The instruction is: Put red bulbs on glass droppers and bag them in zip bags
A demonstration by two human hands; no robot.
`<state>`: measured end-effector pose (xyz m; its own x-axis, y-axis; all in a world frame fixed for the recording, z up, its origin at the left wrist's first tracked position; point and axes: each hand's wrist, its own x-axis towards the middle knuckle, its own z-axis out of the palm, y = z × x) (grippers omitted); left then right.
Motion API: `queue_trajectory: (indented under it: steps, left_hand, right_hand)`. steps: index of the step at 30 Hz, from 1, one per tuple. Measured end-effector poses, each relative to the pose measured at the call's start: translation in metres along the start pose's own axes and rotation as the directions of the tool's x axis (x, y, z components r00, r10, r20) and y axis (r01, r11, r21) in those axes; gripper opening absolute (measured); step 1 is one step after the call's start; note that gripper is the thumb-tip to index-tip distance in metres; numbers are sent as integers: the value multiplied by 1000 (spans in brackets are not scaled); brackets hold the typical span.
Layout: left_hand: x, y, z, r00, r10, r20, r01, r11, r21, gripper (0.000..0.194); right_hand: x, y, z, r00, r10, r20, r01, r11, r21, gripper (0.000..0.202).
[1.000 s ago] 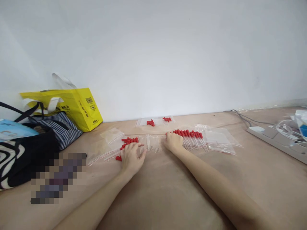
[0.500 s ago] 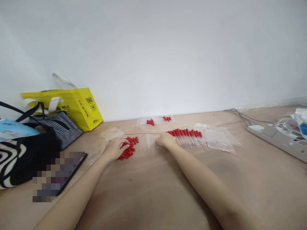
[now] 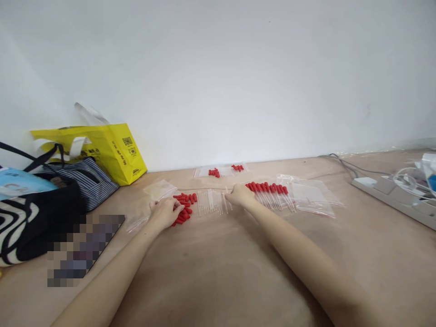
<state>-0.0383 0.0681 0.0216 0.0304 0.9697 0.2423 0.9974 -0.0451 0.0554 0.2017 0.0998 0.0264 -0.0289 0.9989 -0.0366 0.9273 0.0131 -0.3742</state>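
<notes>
On the left, my left hand (image 3: 165, 212) rests at the edge of a pile of red rubber bulbs (image 3: 185, 212). Its fingers are curled, thumb and fingertips close together among the bulbs; what they pinch is hidden. My right hand (image 3: 240, 195) is closed at the right end of a row of thin clear dropper tubes (image 3: 210, 202), its fingertips pinching a tube. Beyond that hand lies a slanted row of droppers (image 3: 269, 195), clear tubes with red bulbs on their upper ends.
Clear zip bags (image 3: 311, 197) lie to the right, another bag (image 3: 160, 188) behind my left hand. Farther back is a bag with red bulbs and tubes (image 3: 223, 171). A yellow bag (image 3: 127, 154), a black bag (image 3: 41, 218) and a blurred-out phone flank the left; a power strip (image 3: 391, 195) sits right.
My right hand has shifted slightly right, away from the loose tubes. My left hand has turned a little over the bulb pile, its fingers drawn in more.
</notes>
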Motion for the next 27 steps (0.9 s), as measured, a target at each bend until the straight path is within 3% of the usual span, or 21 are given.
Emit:
queue_trajectory:
  steps: [4, 6, 8, 10, 13, 15, 18, 23, 27]
  left_hand:
    - [0, 6, -5, 998, 21, -52, -21, 1000, 2, 19]
    - [-5, 19, -9, 995, 48, -83, -49, 999, -10, 16]
    - [-15, 39, -11, 989, 115, -97, -119, 992, -39, 14]
    - [-29, 61, -7, 959, 247, -136, -262, 959, -107, 12]
    - [-50, 88, 7, 870, 465, -161, -487, 861, -146, 7]
    - [-59, 96, 18, 839, 515, -177, -541, 824, -169, 5]
    - [-64, 97, 28, 835, 510, -205, -546, 814, -198, 9]
    - [-64, 95, 28, 812, 534, -233, -579, 788, -211, 15]
    - [-65, 97, 27, 833, 490, -256, -544, 810, -220, 15]
  right_hand:
    - [-19, 17, -7, 995, -83, -61, 85, 996, 28, 24]
    - [-30, 30, -6, 973, -184, -142, 193, 980, 51, 22]
    - [-41, 44, -1, 897, -361, -254, 391, 917, 80, 18]
    - [-51, 58, 7, 806, -504, -312, 551, 830, 84, 15]
    - [-62, 75, 20, 702, -630, -331, 668, 744, -2, 17]
    - [-66, 81, 27, 638, -692, -338, 712, 697, -81, 26]
    - [-68, 85, 33, 574, -746, -338, 744, 647, -164, 40]
    - [-71, 82, 36, 549, -754, -362, 748, 636, -191, 32]
    - [-74, 80, 36, 514, -764, -390, 772, 610, -177, 21]
